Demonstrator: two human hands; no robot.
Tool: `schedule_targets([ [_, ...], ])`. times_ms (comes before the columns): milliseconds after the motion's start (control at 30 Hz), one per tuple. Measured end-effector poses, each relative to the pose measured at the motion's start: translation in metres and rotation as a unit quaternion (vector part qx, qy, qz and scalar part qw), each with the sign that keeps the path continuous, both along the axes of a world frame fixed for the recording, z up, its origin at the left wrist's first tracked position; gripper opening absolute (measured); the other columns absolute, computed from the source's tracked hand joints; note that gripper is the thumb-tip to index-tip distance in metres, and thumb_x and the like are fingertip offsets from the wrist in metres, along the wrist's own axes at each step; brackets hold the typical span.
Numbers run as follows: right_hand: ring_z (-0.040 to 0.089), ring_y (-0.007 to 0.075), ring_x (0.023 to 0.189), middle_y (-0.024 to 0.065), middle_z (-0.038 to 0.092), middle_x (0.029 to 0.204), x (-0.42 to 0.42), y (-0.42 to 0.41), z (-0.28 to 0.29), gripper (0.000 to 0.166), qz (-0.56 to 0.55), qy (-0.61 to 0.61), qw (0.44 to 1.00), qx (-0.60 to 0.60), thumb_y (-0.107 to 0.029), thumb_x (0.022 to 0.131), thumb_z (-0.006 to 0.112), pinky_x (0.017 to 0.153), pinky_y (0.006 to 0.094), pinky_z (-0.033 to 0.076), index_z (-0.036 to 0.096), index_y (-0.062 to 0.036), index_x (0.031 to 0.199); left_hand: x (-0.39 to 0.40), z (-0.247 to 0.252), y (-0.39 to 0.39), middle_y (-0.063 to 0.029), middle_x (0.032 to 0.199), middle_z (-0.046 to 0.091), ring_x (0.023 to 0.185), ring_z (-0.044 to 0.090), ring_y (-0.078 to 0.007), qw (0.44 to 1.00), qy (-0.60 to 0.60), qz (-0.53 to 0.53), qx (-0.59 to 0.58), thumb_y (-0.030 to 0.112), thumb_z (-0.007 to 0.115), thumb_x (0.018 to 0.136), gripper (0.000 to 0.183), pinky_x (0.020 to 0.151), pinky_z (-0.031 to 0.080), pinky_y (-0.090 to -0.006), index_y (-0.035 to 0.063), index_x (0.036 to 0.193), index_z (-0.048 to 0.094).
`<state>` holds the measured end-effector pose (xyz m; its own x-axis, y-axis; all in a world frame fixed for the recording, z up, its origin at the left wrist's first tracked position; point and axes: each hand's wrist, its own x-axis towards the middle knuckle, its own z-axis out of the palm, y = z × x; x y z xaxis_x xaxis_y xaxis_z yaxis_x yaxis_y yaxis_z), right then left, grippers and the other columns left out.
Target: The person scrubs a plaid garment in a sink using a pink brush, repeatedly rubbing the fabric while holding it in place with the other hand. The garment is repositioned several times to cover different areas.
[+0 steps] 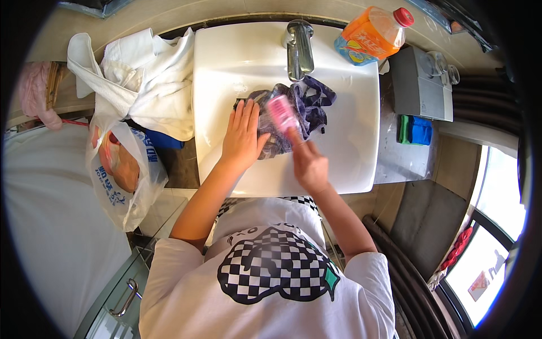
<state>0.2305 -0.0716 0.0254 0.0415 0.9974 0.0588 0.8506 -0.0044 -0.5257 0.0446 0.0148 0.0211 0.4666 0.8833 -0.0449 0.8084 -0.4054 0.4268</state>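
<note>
A dark checked cloth garment [277, 146] lies bunched in the white sink basin [347, 161], below the chrome faucet [300, 51]. My left hand [242, 135] presses flat on the garment's left side, fingers slightly apart and thumb spread out. In my right hand [309, 161] is a pink scrub brush [281, 113], blurred, held over the middle of the garment. Its underside is hidden, so I cannot tell how firmly it touches the cloth. A purple strap-like part of the garment [324, 91] reaches up to the right, near the faucet's spout.
White towels [163, 93] hang over the counter left of the basin, with a filled plastic bag [127, 178] below them. An orange drink bottle [372, 34] stands at the basin's back right corner. Farther right are a grey box [419, 84] and green and blue packets [415, 130].
</note>
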Motion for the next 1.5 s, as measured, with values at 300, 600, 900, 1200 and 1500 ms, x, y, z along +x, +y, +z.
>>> schedule_targets([
  [300,0.063,0.0262,0.052,0.0071,0.059,0.076,0.056,0.053,-0.043,0.052,-0.050,-0.237,0.968,-0.060,-0.021,0.087,0.058,0.043,0.0401,0.049,0.047,-0.0274,0.138,0.002,-0.045,-0.018,-0.0159,0.156,0.020,0.145,0.016,-0.0339,0.990,0.136,0.020,-0.021,0.049,0.052,0.090,0.079,0.117,0.008,-0.0500,-0.0005,0.147,0.027],
  [600,0.064,0.0267,0.053,0.0073,0.061,0.080,0.060,0.047,-0.053,0.052,-0.014,-0.326,0.938,-0.115,-0.022,0.090,0.053,0.043,0.0413,0.050,0.042,-0.0322,0.140,0.002,-0.043,-0.018,-0.0147,0.156,0.021,0.145,0.016,-0.0321,0.990,0.139,0.019,-0.023,0.048,0.057,0.088,0.080,0.117,0.006,-0.0507,-0.0004,0.146,0.030],
  [900,0.061,0.0229,0.050,0.0084,0.057,0.077,0.020,0.020,-0.059,0.058,0.073,-0.309,0.945,-0.078,-0.020,0.091,0.049,0.041,0.0421,0.049,0.035,-0.0332,0.145,0.002,-0.045,-0.015,-0.0162,0.155,0.024,0.144,0.018,-0.0332,0.992,0.123,0.017,-0.008,0.046,0.057,0.089,0.077,0.116,0.008,-0.0524,-0.0013,0.144,0.033],
  [1200,0.059,0.0200,0.047,0.0035,0.054,0.071,0.009,0.017,-0.042,0.058,0.098,-0.262,0.960,-0.030,-0.021,0.089,0.055,0.039,0.0394,0.047,0.040,-0.0342,0.143,0.002,-0.050,-0.018,-0.0154,0.155,0.025,0.144,0.019,-0.0331,0.992,0.127,0.014,-0.003,0.047,0.057,0.089,0.077,0.116,0.009,-0.0529,-0.0011,0.144,0.033],
  [1500,0.063,0.0273,0.053,0.0092,0.057,0.082,0.028,0.031,-0.035,0.064,0.049,-0.253,0.963,-0.082,-0.018,0.088,0.049,0.044,0.0429,0.050,0.031,-0.0307,0.148,0.003,-0.049,-0.014,-0.0151,0.155,0.024,0.144,0.019,-0.0329,0.992,0.126,0.021,-0.004,0.047,0.056,0.089,0.076,0.116,0.008,-0.0539,-0.0006,0.144,0.034],
])
